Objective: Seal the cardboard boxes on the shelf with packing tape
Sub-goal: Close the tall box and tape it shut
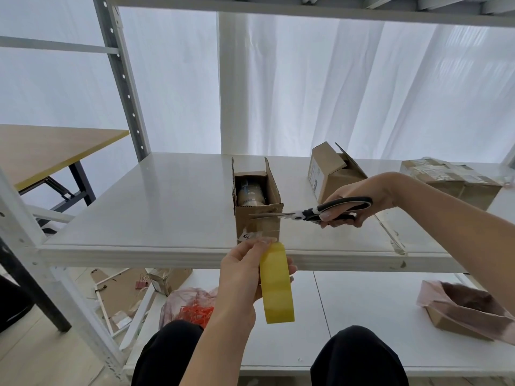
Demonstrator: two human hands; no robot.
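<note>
**Tape pulled to the box, scissors at the cut**

The left hand (pixel 241 277) grips the yellow roll of tape (pixel 276 285) just below the front edge of the shelf (pixel 139 207). Its fingertips pinch the pulled-out strip against the lower front of the middle box (pixel 257 221). The right hand (pixel 354 207) holds the scissors (pixel 312 213) by the handles. The blades look nearly closed and lie across the front of that box. The box stands at the shelf's front edge with its top flaps up and a wrapped item inside.

The strip looks thin and sticky and would likely fold onto itself, so it is best kept taut and held by the roll's sides. The cardboard seems light and stiff and may slide on the smooth shelf, so its side walls are the place to steady it.

Counted, there are 1 roll, 1 pair of scissors and 3 boxes on this shelf. These are the middle one, 1 open box (pixel 331 176) tipped behind it to the right, and 1 taped box (pixel 448 182) at far right. A wooden bench (pixel 41 151) stands to the left.
</note>
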